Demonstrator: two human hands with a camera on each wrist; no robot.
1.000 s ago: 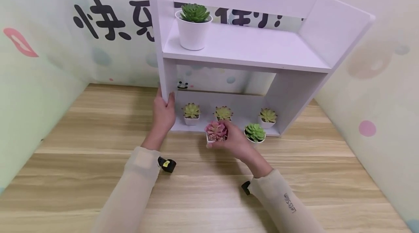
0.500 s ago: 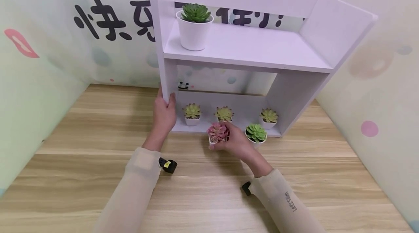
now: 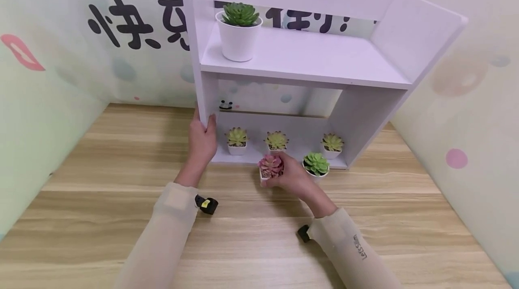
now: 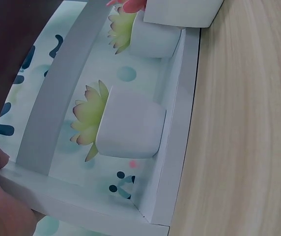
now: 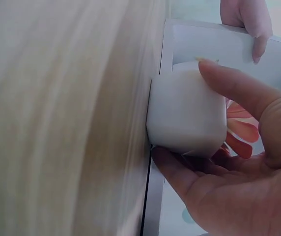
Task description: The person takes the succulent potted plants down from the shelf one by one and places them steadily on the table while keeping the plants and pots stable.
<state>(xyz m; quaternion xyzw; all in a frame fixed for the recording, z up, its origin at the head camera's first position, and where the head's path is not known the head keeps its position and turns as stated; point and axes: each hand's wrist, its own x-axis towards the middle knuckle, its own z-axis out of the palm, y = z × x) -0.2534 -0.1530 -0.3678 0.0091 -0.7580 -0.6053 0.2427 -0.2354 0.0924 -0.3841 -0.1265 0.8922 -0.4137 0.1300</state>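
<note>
The left hand [image 3: 202,141] grips the left side panel of a white two-tier shelf [image 3: 300,57], thumb on the inner face. The right hand [image 3: 295,176] pinches the white square pot [image 5: 187,110] of a pink succulent [image 3: 270,166] between thumb and fingers, at the shelf's lower front edge. Behind it, on the bottom board, stands a yellow-green succulent [image 3: 277,140]; a similar one [image 3: 237,137] is to its left and another [image 3: 332,143] to the right. A bright green succulent [image 3: 316,163] in a round white pot stands in front of the bottom board, right of the right hand.
On the upper board, at the left, stands a dark green succulent in a larger round white pot [image 3: 239,42]. The shelf stands on a wood-grain table [image 3: 251,244], with a patterned wall [image 3: 134,72] behind and more wall on both sides.
The right hand and the pink succulent have shifted slightly to the right and toward the front. The left hand keeps its grip on the side panel.
</note>
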